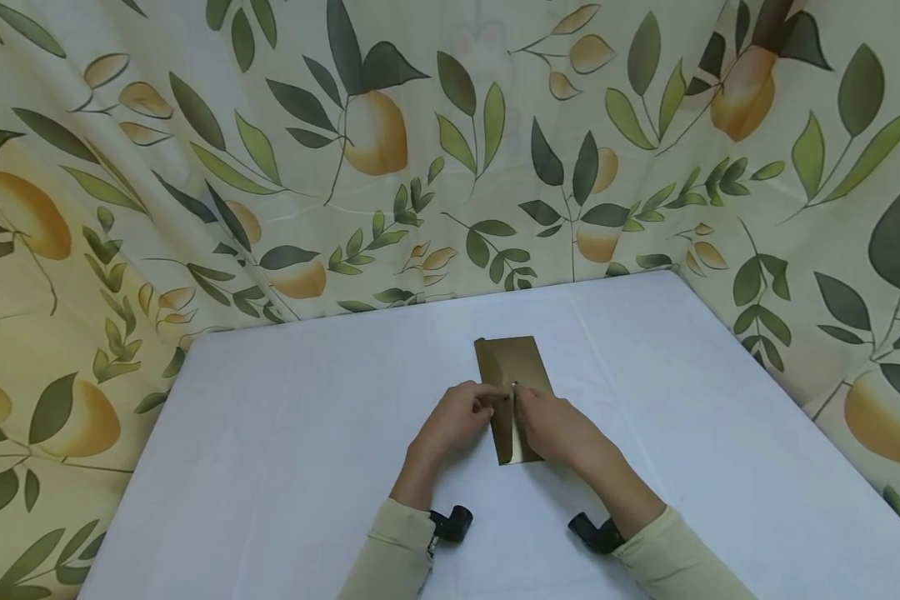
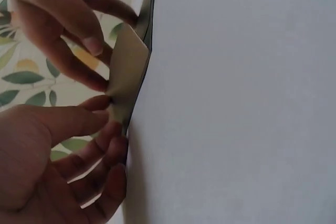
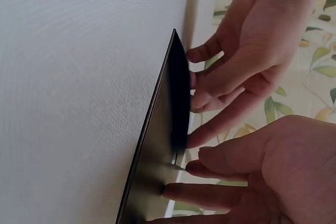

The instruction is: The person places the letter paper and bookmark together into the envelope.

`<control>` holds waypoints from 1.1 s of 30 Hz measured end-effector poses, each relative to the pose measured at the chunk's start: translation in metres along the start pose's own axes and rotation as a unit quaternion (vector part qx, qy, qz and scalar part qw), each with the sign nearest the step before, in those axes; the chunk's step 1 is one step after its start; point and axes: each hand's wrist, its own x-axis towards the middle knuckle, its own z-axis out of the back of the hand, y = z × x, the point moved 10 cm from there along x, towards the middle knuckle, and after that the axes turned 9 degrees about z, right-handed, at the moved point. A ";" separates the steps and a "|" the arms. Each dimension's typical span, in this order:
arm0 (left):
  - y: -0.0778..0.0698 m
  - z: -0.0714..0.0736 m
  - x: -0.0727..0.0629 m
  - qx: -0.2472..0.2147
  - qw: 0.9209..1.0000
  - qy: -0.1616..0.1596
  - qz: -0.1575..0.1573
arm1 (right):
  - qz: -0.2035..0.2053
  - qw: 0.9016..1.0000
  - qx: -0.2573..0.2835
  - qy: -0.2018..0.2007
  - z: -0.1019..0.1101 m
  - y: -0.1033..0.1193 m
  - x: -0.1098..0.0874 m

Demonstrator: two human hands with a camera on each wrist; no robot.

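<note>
A flat gold envelope (image 1: 516,354) lies lengthwise on the white table, its long flap (image 2: 128,66) lifted from the body. From the left side, my left hand (image 1: 457,414) holds the flap edge near its thumb and index finger, the other fingers curled beside the envelope. My right hand (image 1: 555,421) comes from the other side; its thumb and index finger meet at a small pale tip by the flap edge in the right wrist view. Its other fingers (image 3: 205,195) rest on the envelope body. The flap's underside looks dark in that view.
The white-covered table (image 1: 307,442) extends around the envelope to a far edge. Behind and beside it hangs a curtain (image 1: 390,208) printed with fruit and leaves. Black wrist cameras (image 1: 452,524) sit at both sleeve cuffs.
</note>
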 end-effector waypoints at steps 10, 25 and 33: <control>-0.009 -0.014 -0.001 0.122 0.992 -0.027 0.007 | -0.004 1.000 -0.015 -0.002 0.001 -0.001 -0.001; -0.011 -0.012 -0.005 0.104 0.994 -0.015 0.018 | 0.006 0.993 -0.113 -0.020 -0.005 0.003 -0.002; -0.005 -0.011 -0.005 0.080 0.997 -0.005 0.005 | -0.019 0.993 -0.114 -0.003 -0.009 0.000 -0.002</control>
